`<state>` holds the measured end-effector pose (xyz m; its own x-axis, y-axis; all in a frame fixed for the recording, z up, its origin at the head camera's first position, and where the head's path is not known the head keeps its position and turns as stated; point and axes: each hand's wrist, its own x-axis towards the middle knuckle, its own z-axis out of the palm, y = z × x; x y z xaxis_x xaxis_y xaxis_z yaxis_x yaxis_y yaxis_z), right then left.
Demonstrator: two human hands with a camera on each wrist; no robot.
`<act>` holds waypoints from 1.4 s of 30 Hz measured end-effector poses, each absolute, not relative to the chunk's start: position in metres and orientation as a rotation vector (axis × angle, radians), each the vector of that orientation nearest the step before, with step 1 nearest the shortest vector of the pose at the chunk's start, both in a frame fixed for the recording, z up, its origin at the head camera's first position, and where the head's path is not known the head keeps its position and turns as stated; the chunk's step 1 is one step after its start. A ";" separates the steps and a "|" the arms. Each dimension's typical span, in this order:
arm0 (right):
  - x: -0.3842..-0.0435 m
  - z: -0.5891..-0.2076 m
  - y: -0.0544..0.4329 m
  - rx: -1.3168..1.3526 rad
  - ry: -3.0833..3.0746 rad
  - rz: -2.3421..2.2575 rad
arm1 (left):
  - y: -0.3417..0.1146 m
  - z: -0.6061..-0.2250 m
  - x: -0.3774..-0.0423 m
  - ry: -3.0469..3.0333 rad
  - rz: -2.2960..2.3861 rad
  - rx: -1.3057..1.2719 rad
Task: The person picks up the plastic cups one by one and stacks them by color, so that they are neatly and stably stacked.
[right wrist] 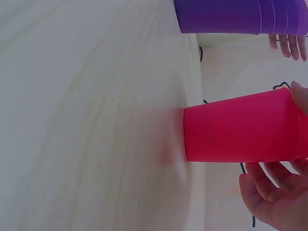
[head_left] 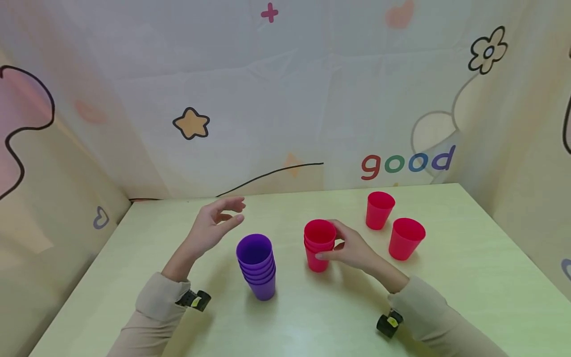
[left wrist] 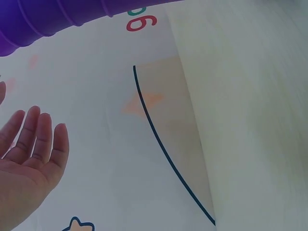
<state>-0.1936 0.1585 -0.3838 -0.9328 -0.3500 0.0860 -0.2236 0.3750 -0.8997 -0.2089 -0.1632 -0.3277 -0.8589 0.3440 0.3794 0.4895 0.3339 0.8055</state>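
Observation:
Several purple cups (head_left: 261, 267) stand nested in one upright stack left of the table's middle. My left hand (head_left: 215, 223) hovers behind and left of that stack, its fingers loosely bent and holding nothing; the left wrist view shows its palm and fingers (left wrist: 42, 137). To the right stand nested red cups (head_left: 317, 260), with two rims showing. My right hand (head_left: 352, 246) grips them near the top from the right, thumb in front and fingers behind. In the right wrist view, the lower red cup (right wrist: 236, 129) has its base at the tabletop.
Two single red cups stand upright farther right, one (head_left: 378, 212) toward the back and the other (head_left: 405, 240) nearer. A printed cloth (head_left: 267, 99) hangs behind the pale table (head_left: 303, 317) and along its sides.

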 end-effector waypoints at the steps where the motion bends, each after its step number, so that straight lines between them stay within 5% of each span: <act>1: -0.193 -0.384 0.160 -0.529 2.504 -1.607 | -0.163 -0.327 -0.208 -2.446 -1.553 -0.770; 26: -0.180 -0.381 0.179 -0.535 2.554 -1.533 | -0.102 -0.259 -0.170 -2.216 -1.607 -0.785; 42: -0.173 -0.382 0.194 -0.601 2.540 -1.531 | -0.031 -0.279 -0.158 -2.091 -1.701 -0.919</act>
